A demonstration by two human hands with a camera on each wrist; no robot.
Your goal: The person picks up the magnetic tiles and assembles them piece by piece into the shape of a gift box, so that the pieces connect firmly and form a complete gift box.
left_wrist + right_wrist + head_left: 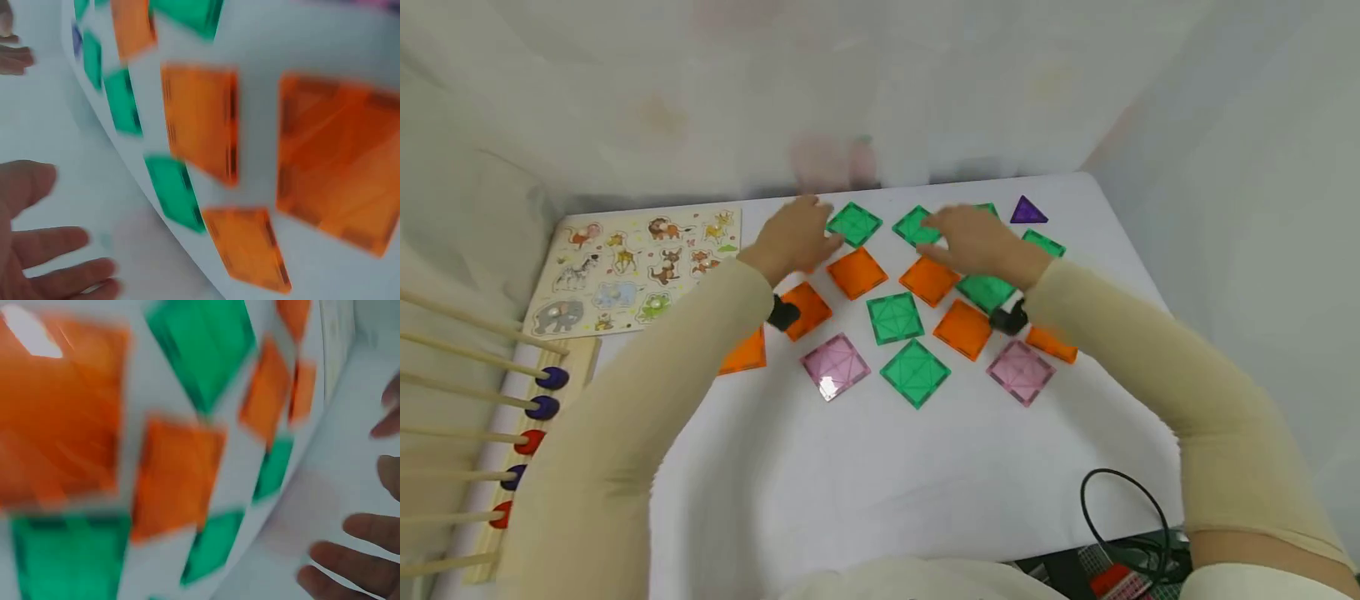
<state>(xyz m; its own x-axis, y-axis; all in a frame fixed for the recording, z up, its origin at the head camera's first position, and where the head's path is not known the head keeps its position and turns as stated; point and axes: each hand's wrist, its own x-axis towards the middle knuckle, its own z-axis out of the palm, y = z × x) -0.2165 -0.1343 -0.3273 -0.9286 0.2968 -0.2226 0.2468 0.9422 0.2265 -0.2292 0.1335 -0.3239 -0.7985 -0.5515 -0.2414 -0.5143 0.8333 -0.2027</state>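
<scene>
The left hand (796, 237) and right hand (979, 242), fingers spread, hover near green tiles (854, 224) and orange tiles (857, 273). Pink tiles (835, 365) lie closer on the white counter (917, 483).

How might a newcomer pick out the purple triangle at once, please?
Look toward the far right corner of the white table. The purple triangle lies near it, close to the far edge. Its colour and three sides set it apart from the green squares nearby.

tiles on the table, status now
Left hand, right hand both empty. Tiles lying flat on white table. Right sleeve partly hides orange tile in head view.
</scene>
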